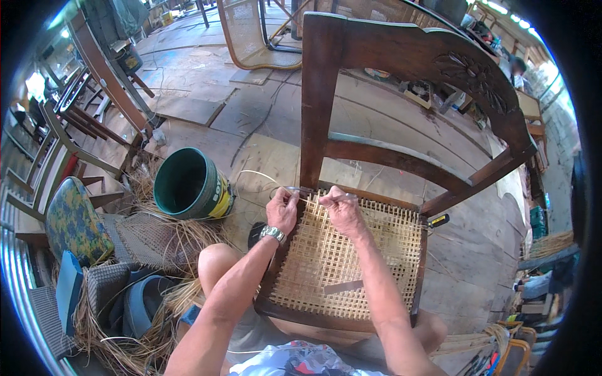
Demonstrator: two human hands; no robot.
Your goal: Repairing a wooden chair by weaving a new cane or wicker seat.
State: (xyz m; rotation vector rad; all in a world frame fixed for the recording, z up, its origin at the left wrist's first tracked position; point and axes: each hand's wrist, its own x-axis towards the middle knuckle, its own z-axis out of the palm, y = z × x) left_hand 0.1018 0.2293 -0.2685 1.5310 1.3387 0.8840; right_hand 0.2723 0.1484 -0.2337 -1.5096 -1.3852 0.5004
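A dark wooden chair (318, 94) with a carved back stands in front of me, its seat woven from pale cane (351, 250). At the seat's back left corner, my left hand (282, 211) is closed in a pinch on a pale cane strand (258, 173) that curves off to the left. A thin, metal-looking piece (300, 188) lies by its fingertips, between the two hands. Just to the right, my right hand (342, 212) is closed low over the weave; what its fingers hold is hidden. Across the front of the weave lies a flat brown strip (343, 287).
A dark green bucket (183, 183) stands at left, beside heaps of loose cane strands (188, 241) and a camouflage-patterned pad (76, 219). A yellow-and-black tool (439, 220) is at the seat's right edge. Another cane-panelled frame (251, 34) stands farther back; chairs (59, 141) line the left.
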